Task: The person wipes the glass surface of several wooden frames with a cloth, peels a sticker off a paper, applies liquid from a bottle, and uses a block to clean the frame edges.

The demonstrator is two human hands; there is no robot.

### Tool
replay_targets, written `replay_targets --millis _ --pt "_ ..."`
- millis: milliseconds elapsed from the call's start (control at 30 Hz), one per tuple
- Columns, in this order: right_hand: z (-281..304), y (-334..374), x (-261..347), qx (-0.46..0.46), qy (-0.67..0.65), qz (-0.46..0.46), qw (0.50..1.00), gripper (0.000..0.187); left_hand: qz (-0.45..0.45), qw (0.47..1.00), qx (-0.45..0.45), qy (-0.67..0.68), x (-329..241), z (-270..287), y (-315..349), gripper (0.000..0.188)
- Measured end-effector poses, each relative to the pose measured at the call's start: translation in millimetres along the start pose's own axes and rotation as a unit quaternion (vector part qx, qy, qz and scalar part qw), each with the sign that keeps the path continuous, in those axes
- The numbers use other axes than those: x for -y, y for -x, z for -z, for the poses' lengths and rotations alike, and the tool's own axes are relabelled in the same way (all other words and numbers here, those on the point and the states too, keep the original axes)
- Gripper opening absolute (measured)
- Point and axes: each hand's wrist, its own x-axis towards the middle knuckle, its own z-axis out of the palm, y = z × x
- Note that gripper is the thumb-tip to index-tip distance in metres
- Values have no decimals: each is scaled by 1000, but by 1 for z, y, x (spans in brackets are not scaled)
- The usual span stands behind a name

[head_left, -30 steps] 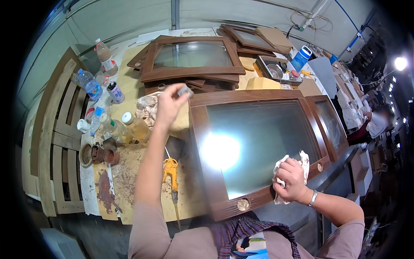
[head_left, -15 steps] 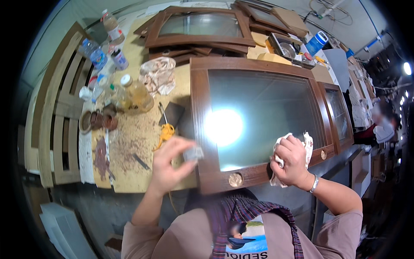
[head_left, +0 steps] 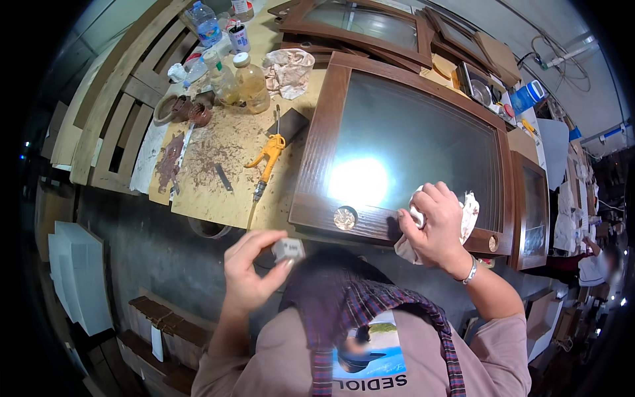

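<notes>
In a cluttered workshop, a slatted wooden pallet [head_left: 132, 112] stands beside the left edge of a stained table [head_left: 211, 205]. Toward the table's far edge, a bottle [head_left: 242, 9] and a stack of framed panels [head_left: 360, 23] are cut off by the top of the view; at the far right, a person [head_left: 598, 268] is blurred and partly lost in the dark. A yellow tool [head_left: 270, 157] lies toward the table's near edge. The small grey block [head_left: 289, 249] sits at the fingertips of the left hand [head_left: 251, 268], out in front of that edge, its back hidden. To the right, the brown framed glass panel [head_left: 397, 126] lies with its near-left corner by the table's near edge, and the stained white cloth [head_left: 470, 215] is bunched in the right hand [head_left: 433, 225], over the panel's near side, toward its right corner. The left hand is half open, thumb and fingers pinching the block; the right is curled nearly closed around the cloth, and whether it touches the wood beneath cannot be made out
</notes>
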Motion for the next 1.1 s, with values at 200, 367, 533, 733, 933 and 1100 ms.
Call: replay_targets --millis 200,367,533,733,933,1100 --pt "-6 0 64 32 -283 83 955 47 81 868 -29 490 -22 -55 2 49" --pt "-21 4 74 -19 -420 93 903 61 70 829 10 555 -35 -82 -1 50" --pt "-20 7 74 -88 -436 74 893 55 77 906 91 407 -40 -90 7 89" --pt "-15 11 63 -153 -525 8 837 47 47 967 81 239 -51 -79 1 58" --pt "-15 3 17 -113 -542 -228 801 28 -172 982 -73 -26 -44 -5 -48 55" --pt "-16 4 17 -80 -472 -294 827 26 -196 939 100 -265 14 -23 -140 48"
